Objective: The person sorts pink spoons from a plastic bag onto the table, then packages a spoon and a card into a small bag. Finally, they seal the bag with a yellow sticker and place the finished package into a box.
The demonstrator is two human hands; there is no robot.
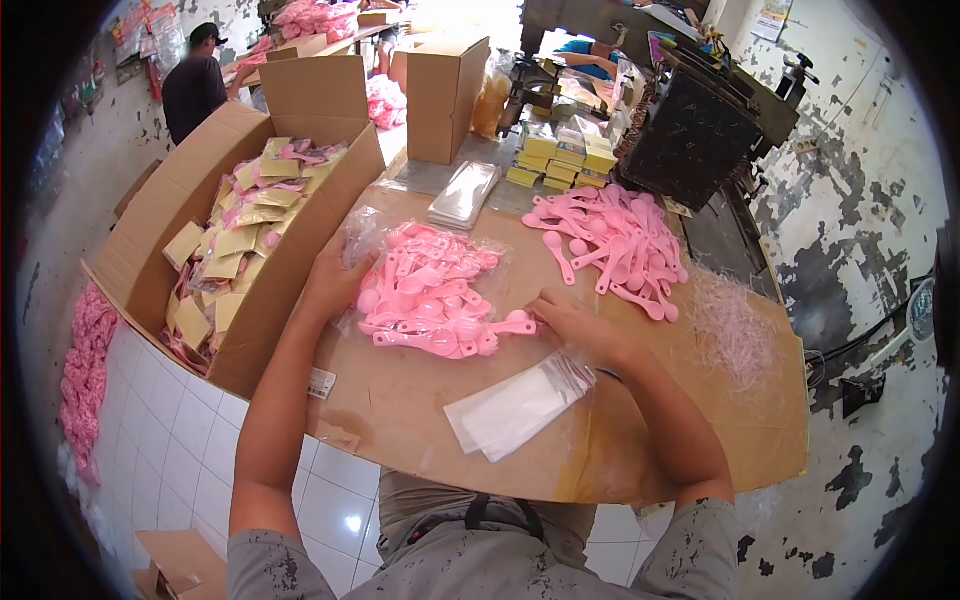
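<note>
A clear plastic bag of pink spoons (425,290) lies on the cardboard-covered table. My left hand (337,278) grips the bag's left side, its fingers curled on the plastic. At the bag's right edge, my right hand (572,322) has its fingers closed at the end of a single pink spoon (513,324). Below that hand lie flat clear plastic sleeves (520,408). A loose heap of pink spoons (615,245) is spread out behind my right hand.
An open carton (290,345) of yellow-carded packets stands left. Behind are a sleeve stack (465,195), yellow card stacks (563,155), an upright box (432,105) and a dark machine (690,130). Plastic scraps (738,330) lie right. A person (193,90) stands back left.
</note>
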